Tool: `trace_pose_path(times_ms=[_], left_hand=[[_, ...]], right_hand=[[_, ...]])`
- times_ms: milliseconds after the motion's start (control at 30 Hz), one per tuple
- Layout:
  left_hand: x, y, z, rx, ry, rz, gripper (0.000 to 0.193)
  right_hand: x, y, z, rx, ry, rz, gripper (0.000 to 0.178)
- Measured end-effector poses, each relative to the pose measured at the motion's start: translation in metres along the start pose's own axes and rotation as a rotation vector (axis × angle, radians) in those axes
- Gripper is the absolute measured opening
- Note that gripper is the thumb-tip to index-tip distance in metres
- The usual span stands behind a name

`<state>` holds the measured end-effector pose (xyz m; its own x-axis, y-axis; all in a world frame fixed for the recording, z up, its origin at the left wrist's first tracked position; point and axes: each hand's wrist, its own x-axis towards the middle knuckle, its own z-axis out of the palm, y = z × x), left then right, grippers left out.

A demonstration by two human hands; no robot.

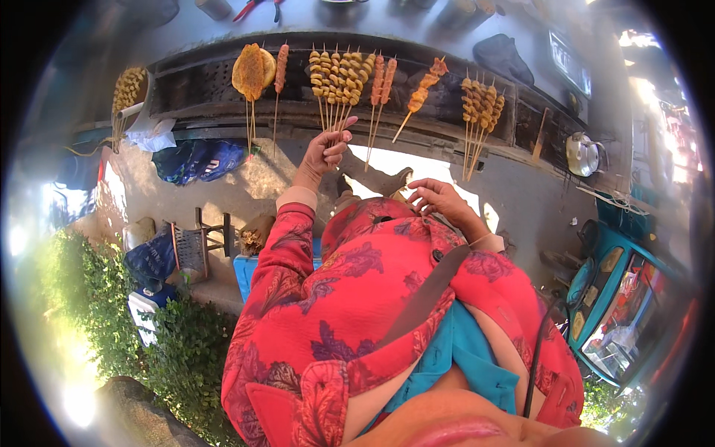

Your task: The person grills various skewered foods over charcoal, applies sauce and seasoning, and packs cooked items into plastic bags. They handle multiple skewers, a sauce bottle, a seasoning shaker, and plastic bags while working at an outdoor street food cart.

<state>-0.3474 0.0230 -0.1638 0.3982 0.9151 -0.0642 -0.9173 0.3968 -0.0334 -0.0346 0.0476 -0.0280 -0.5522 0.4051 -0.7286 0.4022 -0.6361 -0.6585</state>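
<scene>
— Left hand (328, 153), upper centre of the frame?
— Fingers curled closed around the stick ends of brown spiral skewers (333, 78), laid across the dark grill (195, 93) at top centre.
— Right hand (441, 201), mid-frame?
— Fingers loosely open (just above the red floral jacket (320, 290)).

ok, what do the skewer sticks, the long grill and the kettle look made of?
Skewer sticks: likely bamboo or wood, matte; pale tan, thin, straight.
Long grill: probably metal, dull; blackened, perforated in places.
Kettle: metal, polished, perhaps steel or aluminium; silvery with bright highlights.
</scene>
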Motion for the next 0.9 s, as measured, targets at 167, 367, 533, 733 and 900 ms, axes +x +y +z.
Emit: trace_pose_path(times_ms=[167, 367, 533, 733, 900], left_hand=[[0.001, -0.002, -0.007, 0.035, 0.017, -0.002, 0.046], [-0.006, 0.003, 0.001, 0.278, 0.217, 0.021, 0.043], [-0.009, -0.009, 0.02, 0.634, 0.531, 0.24, 0.044], [-0.014, -0.012, 0.018, 0.934, 0.489, 0.304, 0.038], [-0.021, -0.017, 0.019, 0.923, 0.532, 0.294, 0.046]], right_hand=[[0.002, 0.003, 0.023, 0.082, 0.01, -0.021, 0.03], [0.002, 0.0, 0.043, 0.1, 0.023, -0.047, 0.03], [0.006, -0.001, 0.035, -0.015, -0.002, -0.146, 0.03], [0.009, -0.025, 0.02, -0.071, -0.012, -0.197, 0.029], [0.027, -0.054, 0.036, -0.152, -0.096, -0.294, 0.031]])
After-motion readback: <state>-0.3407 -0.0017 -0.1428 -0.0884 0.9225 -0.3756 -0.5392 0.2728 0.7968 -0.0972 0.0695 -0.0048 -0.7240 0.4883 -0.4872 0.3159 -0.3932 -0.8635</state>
